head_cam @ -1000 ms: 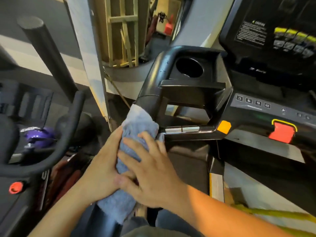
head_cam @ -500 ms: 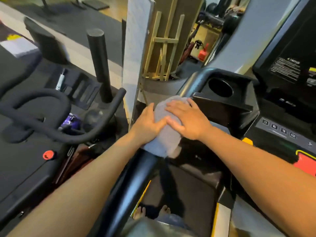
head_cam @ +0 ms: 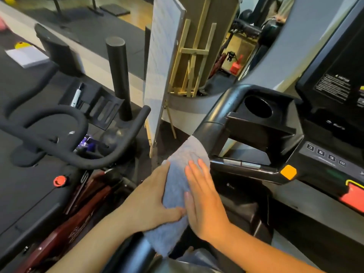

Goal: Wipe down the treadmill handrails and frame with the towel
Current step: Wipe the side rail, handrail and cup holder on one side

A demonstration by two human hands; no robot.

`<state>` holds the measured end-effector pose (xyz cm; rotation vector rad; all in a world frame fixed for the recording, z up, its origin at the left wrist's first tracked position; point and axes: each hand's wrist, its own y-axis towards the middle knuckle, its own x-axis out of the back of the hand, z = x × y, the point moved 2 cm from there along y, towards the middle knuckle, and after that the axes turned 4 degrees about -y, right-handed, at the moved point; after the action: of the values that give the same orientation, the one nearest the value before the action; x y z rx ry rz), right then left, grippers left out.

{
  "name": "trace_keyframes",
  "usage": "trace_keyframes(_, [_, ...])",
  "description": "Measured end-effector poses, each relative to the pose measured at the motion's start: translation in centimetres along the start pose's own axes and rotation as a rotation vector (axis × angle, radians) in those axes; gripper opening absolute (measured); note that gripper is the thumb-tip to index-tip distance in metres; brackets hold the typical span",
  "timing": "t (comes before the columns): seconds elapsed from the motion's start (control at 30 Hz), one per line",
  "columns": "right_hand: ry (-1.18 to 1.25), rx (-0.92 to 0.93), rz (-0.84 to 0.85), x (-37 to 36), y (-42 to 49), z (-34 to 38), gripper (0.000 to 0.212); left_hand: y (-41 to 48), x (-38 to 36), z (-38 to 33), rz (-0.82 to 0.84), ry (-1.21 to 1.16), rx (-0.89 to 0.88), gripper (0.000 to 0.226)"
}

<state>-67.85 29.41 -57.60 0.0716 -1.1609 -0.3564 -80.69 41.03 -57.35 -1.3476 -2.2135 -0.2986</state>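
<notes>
You are, by the look of it, mid-wipe on the treadmill's handrail (head_cam: 208,123), a black bar that runs from 7 o'clock by your body up toward 1 o'clock. The towel (head_cam: 177,184) is draped over it just below the centre of your view, at about 6 o'clock. To do this stroke well, start with the outer face at 9 o'clock, the side toward the exercise bike handlebar (head_cam: 59,134). Cup the cloth right round the bar there so the underside gets wiped too, not only the crown. Slide the towel along the rail's line toward 1 o'clock with even pressure and overlapping passes. Smooth out the loose tail hanging at 6 o'clock so that it does not bunch under your palms. At the top, work the cloth into the joint where the rail meets the cup holder (head_cam: 258,106), since grime likely collects in that seam. Stay clear of the console (head_cam: 325,154) buttons at 3 o'clock. Your left hand (head_cam: 149,201) grips the towel against the rail's outer side, its thumb laid across the cloth and its fingers curling out of sight behind. Your right hand (head_cam: 204,201) lies flat, fingers straight and slightly spread, pressing the towel onto the rail's top and inner side without clasping it
</notes>
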Motion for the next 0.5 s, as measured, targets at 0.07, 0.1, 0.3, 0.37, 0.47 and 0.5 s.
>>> trace_keyframes(0.07, [0.117, 0.006, -0.035, 0.3, -1.2, 0.5, 0.062, -0.7, -0.8, -1.1, -0.132, 0.284, -0.062, 0.102])
trace_keyframes(0.1, [0.097, 0.064, -0.028, 0.8, -1.3, 0.3, 0.065, -0.7, -1.2, -1.8, -0.180, 0.385, -0.116, 0.099])
trace_keyframes(0.3, [-0.401, 0.096, 0.141, 3.5, 5.6, -4.9, 0.045, 7.6, -1.4, -3.8, -0.201, 0.478, -0.175, 0.058])
trace_keyframes(0.37, [-0.283, 0.002, 0.103, 3.9, 7.5, -5.6, 0.046, 9.5, -1.8, -4.0, -0.118, 0.441, -0.134, 0.063])
trace_keyframes(0.47, [-0.164, -0.084, 0.052, 2.5, 5.2, -5.1, 0.053, 8.2, -2.3, -3.7, -0.159, 0.528, -0.017, 0.069])
trace_keyframes(0.5, [-0.105, -0.101, -0.053, 1.7, 3.3, -4.5, 0.053, 6.8, -2.9, -3.6, -0.125, 0.581, 0.007, 0.074])
